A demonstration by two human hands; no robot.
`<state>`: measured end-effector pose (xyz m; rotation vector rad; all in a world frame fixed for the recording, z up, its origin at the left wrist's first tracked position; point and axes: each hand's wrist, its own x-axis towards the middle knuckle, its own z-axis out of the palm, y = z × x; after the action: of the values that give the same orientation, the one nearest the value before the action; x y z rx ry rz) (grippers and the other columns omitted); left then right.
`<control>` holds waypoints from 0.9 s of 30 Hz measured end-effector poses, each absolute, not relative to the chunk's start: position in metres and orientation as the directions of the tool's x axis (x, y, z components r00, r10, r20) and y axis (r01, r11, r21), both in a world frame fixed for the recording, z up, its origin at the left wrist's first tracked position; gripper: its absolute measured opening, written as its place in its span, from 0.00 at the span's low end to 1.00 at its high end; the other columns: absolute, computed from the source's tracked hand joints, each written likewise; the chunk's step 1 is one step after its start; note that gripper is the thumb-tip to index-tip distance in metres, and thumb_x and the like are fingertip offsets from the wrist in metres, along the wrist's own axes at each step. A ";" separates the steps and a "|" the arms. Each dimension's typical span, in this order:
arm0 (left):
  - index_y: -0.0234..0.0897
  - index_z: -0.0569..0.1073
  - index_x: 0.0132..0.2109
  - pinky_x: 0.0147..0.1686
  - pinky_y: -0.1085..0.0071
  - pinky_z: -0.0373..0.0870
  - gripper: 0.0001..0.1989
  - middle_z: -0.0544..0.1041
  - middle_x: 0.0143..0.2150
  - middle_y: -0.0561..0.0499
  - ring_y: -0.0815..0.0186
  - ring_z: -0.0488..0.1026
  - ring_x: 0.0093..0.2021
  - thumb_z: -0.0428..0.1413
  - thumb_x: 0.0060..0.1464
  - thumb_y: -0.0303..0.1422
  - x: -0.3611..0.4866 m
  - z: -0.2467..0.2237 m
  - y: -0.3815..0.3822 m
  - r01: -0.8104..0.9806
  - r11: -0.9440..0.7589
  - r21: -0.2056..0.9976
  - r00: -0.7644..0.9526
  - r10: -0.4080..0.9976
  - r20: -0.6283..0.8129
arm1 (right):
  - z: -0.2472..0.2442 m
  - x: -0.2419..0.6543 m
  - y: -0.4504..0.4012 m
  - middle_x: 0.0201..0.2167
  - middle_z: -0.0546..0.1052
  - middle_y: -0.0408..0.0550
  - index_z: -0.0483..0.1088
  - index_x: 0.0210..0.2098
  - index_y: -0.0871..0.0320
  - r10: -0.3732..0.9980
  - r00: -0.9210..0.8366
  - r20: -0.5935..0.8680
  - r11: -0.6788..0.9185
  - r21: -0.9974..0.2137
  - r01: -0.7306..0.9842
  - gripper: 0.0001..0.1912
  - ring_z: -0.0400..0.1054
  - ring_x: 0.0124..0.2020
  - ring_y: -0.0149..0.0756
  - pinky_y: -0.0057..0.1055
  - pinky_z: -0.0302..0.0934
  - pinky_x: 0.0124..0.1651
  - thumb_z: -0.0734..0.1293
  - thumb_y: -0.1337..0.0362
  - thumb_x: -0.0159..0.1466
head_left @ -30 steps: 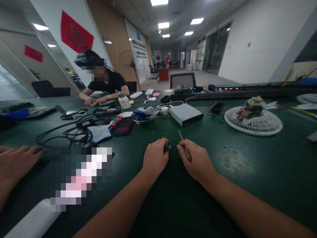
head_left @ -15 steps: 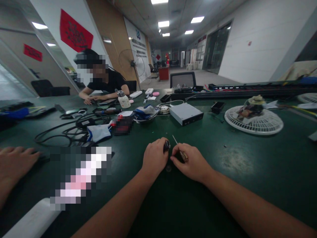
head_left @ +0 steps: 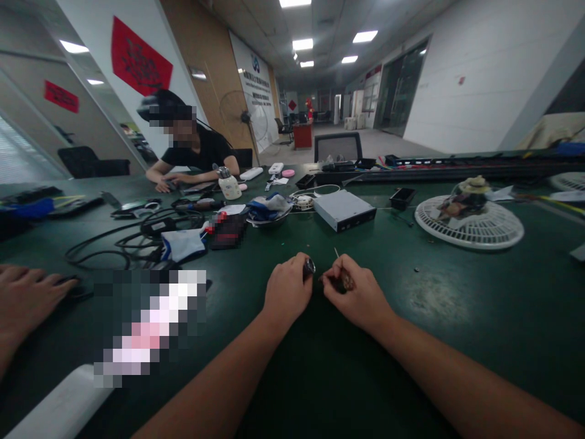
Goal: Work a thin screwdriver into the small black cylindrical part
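My left hand (head_left: 287, 289) is closed around a dark cylindrical part (head_left: 309, 267), whose round, shiny end faces my right hand. Just across a narrow gap, my right hand (head_left: 359, 291) holds a screwdriver (head_left: 348, 280) with an amber-brown handle, tucked in the fingers. Its thin shaft points up and away from me. At the tips of the right thumb and forefinger shows a small dark bit (head_left: 321, 278), too small to name. Both hands are low over the dark green table (head_left: 411, 360).
Ahead lies a grey disc drive (head_left: 343, 210). To the right is a white fan grille (head_left: 491, 228) with a motor on it; a small nut-like piece (head_left: 416, 269) is nearer. Cables (head_left: 107, 241) and cloths lie left. Another person's hand (head_left: 31, 299) rests at far left; a person sits across.
My right hand has shifted slightly right, the screwdriver turning more upright. The small round piece on the table below my hands is gone from there. My left hand has barely moved.
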<state>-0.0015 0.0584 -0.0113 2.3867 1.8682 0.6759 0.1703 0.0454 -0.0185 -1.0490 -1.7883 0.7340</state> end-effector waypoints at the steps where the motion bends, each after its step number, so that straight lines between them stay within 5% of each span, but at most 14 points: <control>1: 0.40 0.69 0.42 0.38 0.65 0.63 0.05 0.78 0.40 0.50 0.59 0.74 0.38 0.53 0.60 0.26 -0.001 -0.011 0.058 0.909 -0.295 0.293 0.200 0.928 0.314 | -0.020 0.171 0.048 0.31 0.78 0.44 0.58 0.33 0.52 0.899 -0.162 0.407 0.438 -0.841 0.317 0.12 0.75 0.32 0.38 0.34 0.65 0.36 0.68 0.68 0.62; 9: 0.41 0.69 0.42 0.42 0.64 0.64 0.06 0.78 0.42 0.50 0.60 0.73 0.41 0.53 0.59 0.25 0.000 -0.012 0.059 0.837 -0.454 0.307 0.367 0.880 0.302 | -0.032 0.173 0.061 0.36 0.80 0.46 0.58 0.34 0.52 0.931 -0.070 0.357 0.358 -0.934 -0.011 0.15 0.79 0.44 0.42 0.38 0.70 0.47 0.69 0.72 0.59; 27: 0.41 0.73 0.46 0.46 0.63 0.65 0.10 0.78 0.44 0.50 0.60 0.73 0.46 0.54 0.59 0.25 0.000 -0.008 0.058 0.770 -0.549 0.324 0.484 0.834 0.265 | -0.023 0.173 0.053 0.29 0.75 0.40 0.58 0.35 0.52 0.945 -0.101 0.312 0.324 -0.934 0.153 0.20 0.72 0.30 0.36 0.34 0.67 0.35 0.76 0.64 0.57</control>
<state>-0.0004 0.0576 -0.0078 2.5640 1.3986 0.5932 0.1732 0.0529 -0.0235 -1.0433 -1.5226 0.9317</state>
